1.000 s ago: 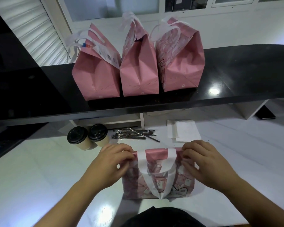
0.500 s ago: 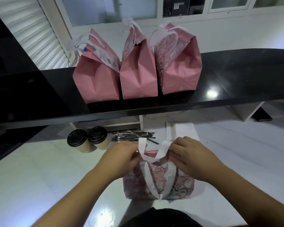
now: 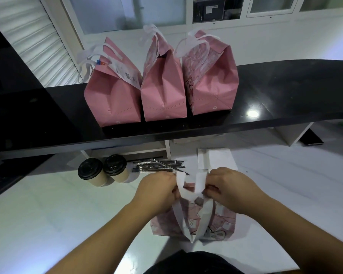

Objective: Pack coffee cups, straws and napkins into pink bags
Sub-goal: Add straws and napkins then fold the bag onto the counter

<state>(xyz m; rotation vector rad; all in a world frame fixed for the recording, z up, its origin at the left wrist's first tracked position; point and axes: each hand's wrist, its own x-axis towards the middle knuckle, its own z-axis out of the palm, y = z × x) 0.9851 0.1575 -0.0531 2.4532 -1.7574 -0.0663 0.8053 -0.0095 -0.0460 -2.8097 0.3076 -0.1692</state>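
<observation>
A pink printed bag (image 3: pixel 222 224) with white handles (image 3: pixel 198 184) stands on the white counter right in front of me. My left hand (image 3: pixel 156 188) and my right hand (image 3: pixel 230 188) both pinch the white handles together above the bag's top. Behind my left hand stand two paper coffee cups with black lids (image 3: pixel 102 171). A pile of wrapped black straws (image 3: pixel 158 166) lies to their right. White napkins (image 3: pixel 218 159) lie beyond my right hand.
Three filled pink bags (image 3: pixel 162 91) stand side by side on a raised black shelf (image 3: pixel 285 99) behind the counter. White shelf supports rise at the middle and right under it. The white counter (image 3: pixel 48 224) stretches left and right of the bag.
My hands moved from the bag's top corners in to its middle and gathered the white handles upward. The bag's mouth has been drawn together.
</observation>
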